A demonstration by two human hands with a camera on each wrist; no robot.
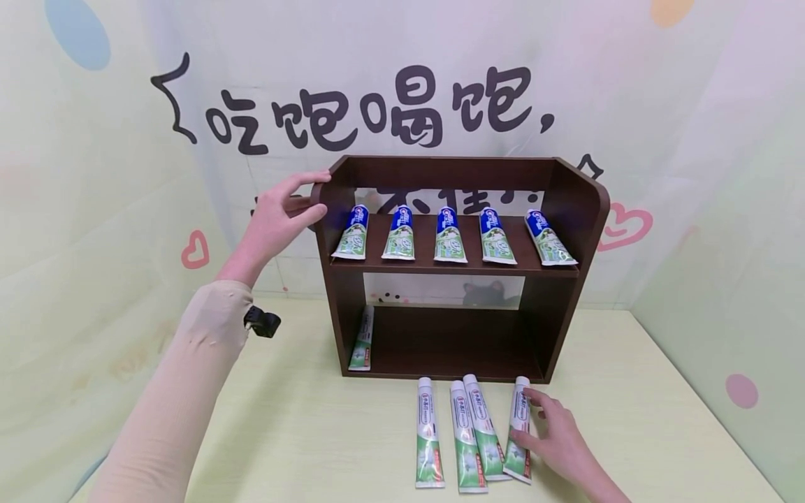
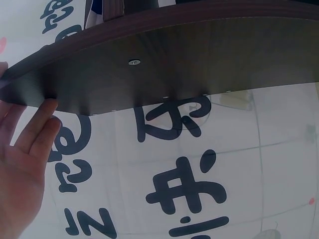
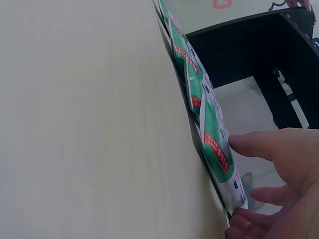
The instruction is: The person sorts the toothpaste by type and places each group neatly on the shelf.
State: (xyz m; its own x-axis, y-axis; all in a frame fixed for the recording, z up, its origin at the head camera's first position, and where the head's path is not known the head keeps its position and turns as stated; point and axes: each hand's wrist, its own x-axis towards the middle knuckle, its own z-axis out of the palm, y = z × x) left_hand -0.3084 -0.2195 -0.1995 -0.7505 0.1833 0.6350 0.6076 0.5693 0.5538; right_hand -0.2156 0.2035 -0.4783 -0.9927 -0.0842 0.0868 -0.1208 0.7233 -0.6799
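My left hand (image 1: 279,213) rests on the upper corner of a dark brown two-tier shelf (image 1: 440,268), with fairly straight fingers. In the left wrist view, some fingers (image 2: 44,122) touch the outer face of its side panel (image 2: 199,59). At the table's front right, my right hand (image 1: 556,436) pinches a white-and-green toothpaste tube (image 1: 519,419) between thumb and fingers. This tube (image 3: 217,144) lies flat, its lower end close against a neighbouring tube (image 1: 483,426). Left of these lie two more matching tubes, a slanted one (image 1: 467,440) and a straighter one (image 1: 429,433).
Several blue-and-green toothpaste tubes (image 1: 447,236) lie in a spaced row on the upper tier. One white-and-green tube (image 1: 362,342) lies at the left end of the lower tier. The shelf stands on a pale table (image 1: 289,419) before a printed cloth backdrop (image 1: 402,42).
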